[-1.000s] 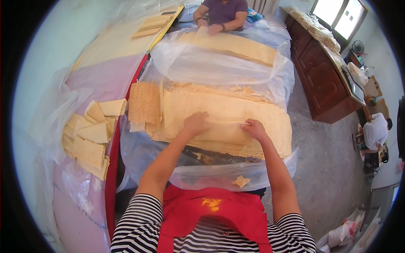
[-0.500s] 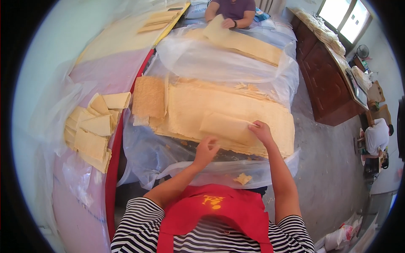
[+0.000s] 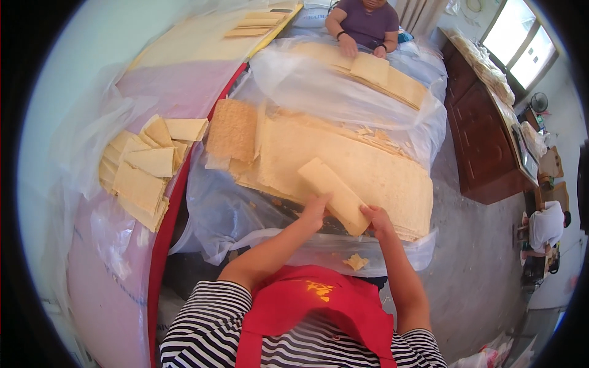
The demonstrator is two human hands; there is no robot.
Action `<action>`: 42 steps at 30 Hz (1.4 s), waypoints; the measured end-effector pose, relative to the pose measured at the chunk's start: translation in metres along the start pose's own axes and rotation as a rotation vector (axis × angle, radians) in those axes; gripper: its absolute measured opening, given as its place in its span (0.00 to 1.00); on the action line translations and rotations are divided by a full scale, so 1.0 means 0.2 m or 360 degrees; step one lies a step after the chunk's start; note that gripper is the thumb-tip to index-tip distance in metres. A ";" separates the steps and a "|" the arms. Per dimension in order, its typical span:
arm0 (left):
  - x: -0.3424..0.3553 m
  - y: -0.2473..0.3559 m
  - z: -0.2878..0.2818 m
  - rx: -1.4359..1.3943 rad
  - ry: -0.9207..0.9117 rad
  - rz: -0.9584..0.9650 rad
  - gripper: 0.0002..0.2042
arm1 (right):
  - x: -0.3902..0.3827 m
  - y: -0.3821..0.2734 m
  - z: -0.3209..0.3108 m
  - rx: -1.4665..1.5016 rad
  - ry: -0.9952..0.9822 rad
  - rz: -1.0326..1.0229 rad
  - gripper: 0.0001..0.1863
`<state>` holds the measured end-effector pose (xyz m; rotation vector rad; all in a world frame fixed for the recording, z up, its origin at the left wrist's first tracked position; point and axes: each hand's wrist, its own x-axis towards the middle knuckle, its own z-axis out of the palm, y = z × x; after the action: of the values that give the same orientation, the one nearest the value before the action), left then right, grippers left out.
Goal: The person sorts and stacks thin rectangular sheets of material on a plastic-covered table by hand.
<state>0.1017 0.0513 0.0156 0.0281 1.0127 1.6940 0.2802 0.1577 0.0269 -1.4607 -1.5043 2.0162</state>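
Both my hands hold a pale yellow sheet (image 3: 333, 193), folded into a narrow strip and tilted above a large stack of similar sheets (image 3: 374, 162). The fingers of my left hand (image 3: 315, 211) are closed at its left long edge, partly hidden by the sheet. My right hand (image 3: 378, 221) pinches the right edge near the end closest to me. Under the strip, the wide stack lies with ragged, flaky edges. At its left end rests a browner, rough-textured piece (image 3: 232, 130).
Folded sheets (image 3: 144, 184) lie piled on the plastic-covered surface at left. Crumpled clear plastic (image 3: 227, 208) surrounds the stack, with a loose scrap (image 3: 356, 262) near me. Across the table, a co-worker (image 3: 367, 24) handles another stack (image 3: 399, 86). A brown cabinet (image 3: 485, 135) stands at right.
The folded strip has swung from lying nearly crosswise to a steep slant, its right end nearer me. My left hand has moved onto its edge. The co-worker's raised sheet now lies folded on their stack.
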 end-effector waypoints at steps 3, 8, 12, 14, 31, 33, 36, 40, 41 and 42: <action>0.07 -0.05 -0.05 0.0098 0.0062 0.0117 0.18 | -0.07 0.04 0.10 0.0179 -0.0043 0.0100 0.17; 0.07 0.22 -0.01 0.0286 -0.0020 0.0444 0.22 | -0.13 0.05 0.16 0.0278 -0.0249 -0.0035 0.15; 0.24 0.62 -0.12 0.0542 -0.0041 0.0622 0.27 | -0.20 -0.03 0.22 0.0264 -0.0239 -0.0112 0.12; 0.31 0.86 -0.22 0.0933 -0.0081 0.0835 0.31 | -0.18 -0.02 0.22 0.0291 -0.0210 -0.0064 0.12; 0.28 1.13 -0.61 0.3191 0.1240 0.1695 0.30 | -0.27 0.22 0.00 0.0501 0.0388 -0.0068 0.10; 0.17 1.05 -0.47 0.3087 0.0651 0.2079 0.30 | -0.28 0.23 -0.05 0.0684 0.0506 -0.0101 0.10; 0.12 0.77 -0.30 0.2933 -0.0517 0.1933 0.32 | -0.28 0.30 -0.18 0.1243 0.0803 -0.0252 0.12; 0.08 0.37 -0.08 0.3092 -0.0921 0.1712 0.35 | -0.27 0.39 -0.24 0.1403 0.0899 -0.0305 0.13; 0.09 0.29 -0.04 0.3096 -0.0940 0.1715 0.35 | -0.27 0.39 -0.25 0.1459 0.0892 -0.0326 0.14; 0.09 0.22 0.00 0.3132 -0.0947 0.1664 0.36 | -0.27 0.40 -0.25 0.1515 0.0876 -0.0346 0.15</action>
<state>0.0598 0.0647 0.0341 2.4251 1.8542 0.5654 0.3740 0.1157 -0.0068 -1.1868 -0.3472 1.6074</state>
